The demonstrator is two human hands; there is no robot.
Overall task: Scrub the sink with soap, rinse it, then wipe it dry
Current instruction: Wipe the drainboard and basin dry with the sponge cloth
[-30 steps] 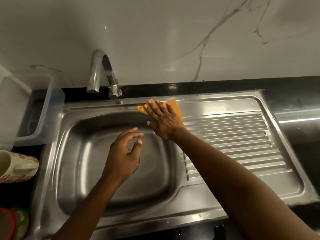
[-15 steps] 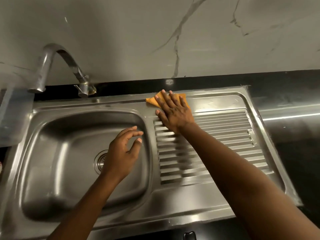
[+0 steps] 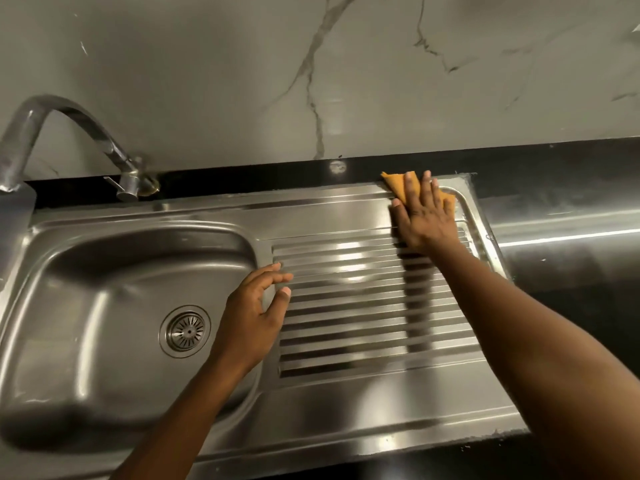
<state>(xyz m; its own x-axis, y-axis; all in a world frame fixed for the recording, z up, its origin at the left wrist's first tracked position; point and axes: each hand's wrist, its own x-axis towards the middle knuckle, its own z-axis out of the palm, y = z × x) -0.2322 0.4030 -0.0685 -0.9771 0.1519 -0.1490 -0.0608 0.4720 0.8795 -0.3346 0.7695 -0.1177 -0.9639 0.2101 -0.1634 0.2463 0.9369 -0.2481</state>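
Cloth (image 3: 395, 184) slid to sink's (image 3: 381, 407) far-right corner (right hand (image 3: 424, 218) flat).

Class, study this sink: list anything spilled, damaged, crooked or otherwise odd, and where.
Nothing stands out. The right hand presses an orange cloth flat on the far right corner of the sink; the left hand hovers empty; no spills or damage show.

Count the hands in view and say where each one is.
2. The left hand is where basin meets drainboard, fingers loosely curled, holding nothing. The right hand presses flat on the orange cloth at the drainboard's far right corner. None hidden.
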